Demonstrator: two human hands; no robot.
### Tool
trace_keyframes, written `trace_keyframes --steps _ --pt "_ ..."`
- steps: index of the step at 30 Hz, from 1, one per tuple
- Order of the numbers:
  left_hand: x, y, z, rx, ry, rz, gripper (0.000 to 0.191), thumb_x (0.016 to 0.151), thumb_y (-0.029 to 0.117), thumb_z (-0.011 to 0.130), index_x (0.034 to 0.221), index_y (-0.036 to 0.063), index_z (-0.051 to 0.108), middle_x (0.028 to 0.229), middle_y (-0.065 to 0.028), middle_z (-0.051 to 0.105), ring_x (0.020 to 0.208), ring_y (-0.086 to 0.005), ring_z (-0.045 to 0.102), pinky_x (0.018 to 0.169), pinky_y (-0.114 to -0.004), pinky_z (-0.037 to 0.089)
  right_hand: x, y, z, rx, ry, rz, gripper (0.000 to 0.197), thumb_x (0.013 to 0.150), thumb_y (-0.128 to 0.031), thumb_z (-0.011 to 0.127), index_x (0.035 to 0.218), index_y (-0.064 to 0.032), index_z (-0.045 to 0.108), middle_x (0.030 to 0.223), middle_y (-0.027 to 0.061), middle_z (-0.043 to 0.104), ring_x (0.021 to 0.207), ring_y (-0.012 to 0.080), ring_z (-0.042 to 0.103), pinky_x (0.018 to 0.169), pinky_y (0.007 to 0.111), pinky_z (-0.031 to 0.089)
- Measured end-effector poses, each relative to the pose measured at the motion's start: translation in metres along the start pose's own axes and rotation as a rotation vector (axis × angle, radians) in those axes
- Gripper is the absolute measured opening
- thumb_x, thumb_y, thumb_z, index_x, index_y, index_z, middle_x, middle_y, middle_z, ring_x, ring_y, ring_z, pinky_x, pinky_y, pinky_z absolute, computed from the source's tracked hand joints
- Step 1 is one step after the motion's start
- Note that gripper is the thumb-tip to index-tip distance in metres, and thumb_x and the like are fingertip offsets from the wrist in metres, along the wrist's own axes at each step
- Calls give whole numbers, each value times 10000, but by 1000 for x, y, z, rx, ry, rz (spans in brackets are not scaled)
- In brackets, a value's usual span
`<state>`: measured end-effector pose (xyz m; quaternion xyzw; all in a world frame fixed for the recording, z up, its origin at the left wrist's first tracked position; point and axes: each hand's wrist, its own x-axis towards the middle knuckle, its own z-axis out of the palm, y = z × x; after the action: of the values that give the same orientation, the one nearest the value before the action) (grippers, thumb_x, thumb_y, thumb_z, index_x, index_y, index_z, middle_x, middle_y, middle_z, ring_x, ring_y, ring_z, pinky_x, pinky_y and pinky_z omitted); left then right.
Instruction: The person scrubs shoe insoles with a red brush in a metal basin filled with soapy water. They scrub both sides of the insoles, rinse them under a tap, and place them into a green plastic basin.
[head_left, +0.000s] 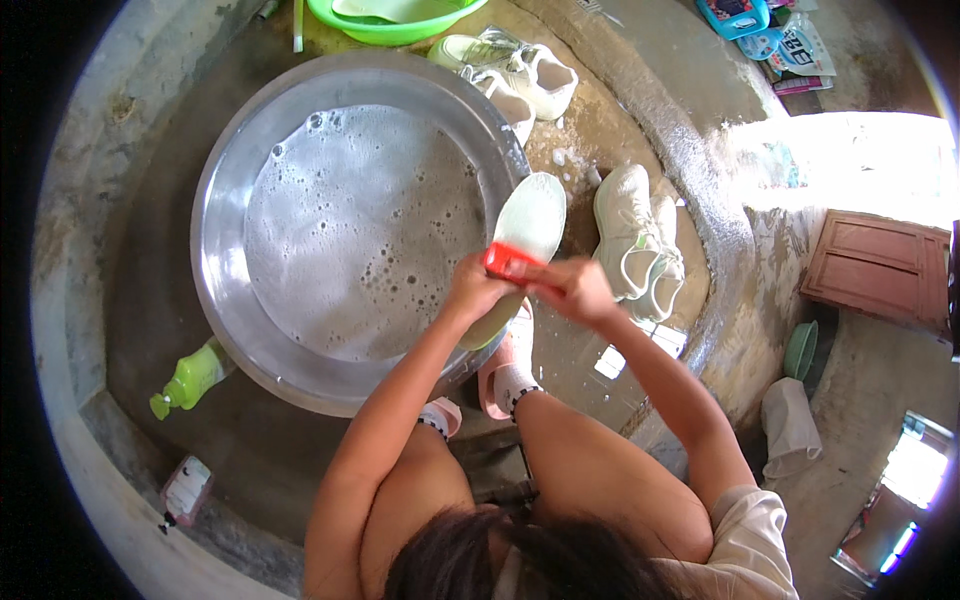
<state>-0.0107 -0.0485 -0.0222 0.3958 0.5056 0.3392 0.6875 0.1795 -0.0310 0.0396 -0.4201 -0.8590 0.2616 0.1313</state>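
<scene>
A pale shoe (531, 214) is held sole up over the right rim of a large metal basin (217, 247). My left hand (474, 289) grips the shoe around its middle. A red scrubbing brush (504, 262) lies across the sole, its handle in my right hand (574, 289); its bristles are hidden. Grey, sudsy water (360, 232) with bubbles stands in the basin. To the right of my hands, a pair of whitish lace-up shoes (630, 232) rests on the wet floor. More white shoes (547, 79) stand beside the basin's upper right edge.
A green plastic basin (397, 31) is at the top. A green pump bottle (187, 381) lies at the lower left, near a pinkish bottle (187, 487). A raised concrete curb (705, 165) curves along the right. My feet in pink slippers (495, 375) are below the basin.
</scene>
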Motion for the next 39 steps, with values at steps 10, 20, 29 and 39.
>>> trace_keyframes --steps 10,20,29,39 --pt "-5 20 -5 237 2 -76 478 654 258 826 993 -14 626 944 -120 674 833 -173 642 759 -309 502 14 38 -12 37 133 507 327 810 -239 685 1133 -205 651 692 90 658 580 179 630 580 320 506" --pt "-27 12 -45 289 -167 -198 848 650 191 824 1330 -34 370 1248 -172 537 1160 -233 507 954 -334 408 -25 27 0 492 623 631 366 916 -104 545 1278 -56 525 1158 83 609 937 82 543 809 216 429" --pt "6 33 -16 261 -159 -76 632 653 198 813 1193 16 540 1100 -115 640 962 -185 617 858 -331 470 16 10 -1 163 279 612 365 842 -174 646 1204 -162 603 906 146 683 566 160 610 570 305 504" --pt "12 9 -21 214 -133 -159 516 602 231 858 978 -22 612 959 -136 661 868 -208 640 785 -319 506 9 10 -1 117 122 401 338 775 -226 710 1109 -223 659 683 102 646 541 260 613 523 329 500"
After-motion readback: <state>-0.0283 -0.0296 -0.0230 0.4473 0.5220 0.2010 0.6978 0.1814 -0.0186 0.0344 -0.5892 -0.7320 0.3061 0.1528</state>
